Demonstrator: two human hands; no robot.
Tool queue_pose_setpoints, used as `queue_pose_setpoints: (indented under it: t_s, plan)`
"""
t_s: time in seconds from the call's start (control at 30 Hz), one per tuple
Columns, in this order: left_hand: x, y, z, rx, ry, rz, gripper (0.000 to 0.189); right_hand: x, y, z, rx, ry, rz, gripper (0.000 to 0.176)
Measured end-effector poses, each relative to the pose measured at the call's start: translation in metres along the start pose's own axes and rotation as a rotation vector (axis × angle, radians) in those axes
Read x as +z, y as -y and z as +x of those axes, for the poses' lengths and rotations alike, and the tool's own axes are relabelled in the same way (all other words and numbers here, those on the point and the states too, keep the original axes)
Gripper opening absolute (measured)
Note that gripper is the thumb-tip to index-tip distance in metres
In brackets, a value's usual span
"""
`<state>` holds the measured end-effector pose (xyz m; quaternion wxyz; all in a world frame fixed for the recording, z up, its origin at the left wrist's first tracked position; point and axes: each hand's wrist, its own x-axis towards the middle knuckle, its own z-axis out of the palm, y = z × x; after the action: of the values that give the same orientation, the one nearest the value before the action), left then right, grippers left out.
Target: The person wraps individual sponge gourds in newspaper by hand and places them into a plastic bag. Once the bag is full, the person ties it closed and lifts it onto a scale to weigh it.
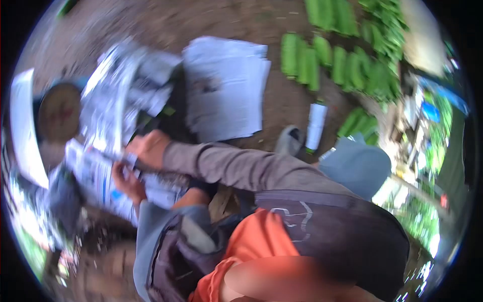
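My right hand (148, 150), at the end of a grey-brown sleeve, is closed over a folded newspaper (95, 173). Its fingers curl inward, and blur hides what they grip. Just below it, my left hand (129, 182) is over the same newspaper, with thumb and fingers apart. Crumpled printed sheets (113, 95) rise beyond my hands, with dark gaps and bits of green beside them. A flat stack of newspaper (226, 88) lies to the right of these sheets.
Rows of long green vegetables (302, 60) lie on the brown ground (221, 20) at upper right. A white-wrapped vegetable (316, 126) with green ends sits near a grey shoe (289, 141). A round brown-topped container (59, 111) and a white panel (27, 131) stand at left.
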<state>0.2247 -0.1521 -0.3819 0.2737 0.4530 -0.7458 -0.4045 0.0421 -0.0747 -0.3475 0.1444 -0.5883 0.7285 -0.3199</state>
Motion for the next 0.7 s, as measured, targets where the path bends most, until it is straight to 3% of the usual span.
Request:
queue_pose_setpoints:
  t_s: [0.03,0.1,0.13,0.2,0.23,0.27,0.3,0.33,0.37,0.43,0.47,0.53,0.6,0.63,0.7]
  plan:
    - [0.003,-0.015,-0.006,-0.053,-0.024,0.118,0.024,-0.004,-0.013,-0.002,-0.033,0.032,0.021,0.024]
    - [0.025,-0.09,-0.022,0.335,-0.142,0.326,0.025,-0.047,-0.036,-0.007,-0.045,-0.007,0.168,0.033]
    - [0.035,-0.096,-0.034,0.4,-0.047,0.3,0.028,-0.069,-0.057,-0.011,-0.054,-0.09,0.248,0.037]
    - [0.05,-0.094,-0.056,0.529,0.113,0.261,0.035,-0.125,-0.106,-0.032,-0.017,-0.395,0.18,0.026]
    - [0.059,-0.097,-0.056,0.637,0.322,0.285,0.04,-0.158,-0.139,-0.049,0.1,-0.459,0.262,0.024]
    - [0.067,-0.103,-0.053,0.618,0.499,0.355,0.043,-0.189,-0.178,-0.077,0.501,-0.413,0.541,0.022]
    - [0.081,-0.111,-0.048,0.596,0.675,0.422,0.047,-0.223,-0.228,-0.106,0.388,-0.596,0.066,0.021]
    - [0.096,-0.109,-0.044,0.622,0.748,0.437,0.051,-0.259,-0.257,-0.131,0.436,-0.785,-0.142,0.024]
    - [0.11,-0.101,-0.039,0.649,0.831,0.457,0.055,-0.299,-0.286,-0.172,0.756,-0.849,-0.032,0.029]
    - [0.133,-0.103,-0.029,0.676,1.001,0.52,0.065,-0.34,-0.358,-0.267,1.041,-1.23,-0.277,0.047]
    - [0.142,-0.108,-0.025,0.662,1.079,0.565,0.07,-0.351,-0.413,-0.342,1.233,-1.236,-0.329,0.059]
    - [0.158,-0.114,-0.019,0.645,1.215,0.7,0.085,-0.36,-0.405,-0.381,1.899,-0.942,-0.409,0.075]
    - [0.171,-0.112,-0.02,0.649,1.254,0.731,0.088,-0.346,-0.416,-0.411,1.854,-0.512,-0.551,0.086]
    - [0.171,-0.11,-0.021,0.634,1.276,0.76,0.09,-0.345,-0.412,-0.41,1.743,-0.527,-0.383,0.096]
    - [0.172,-0.113,-0.027,0.594,1.272,0.758,0.092,-0.338,-0.424,-0.408,1.671,-0.658,-0.365,0.107]
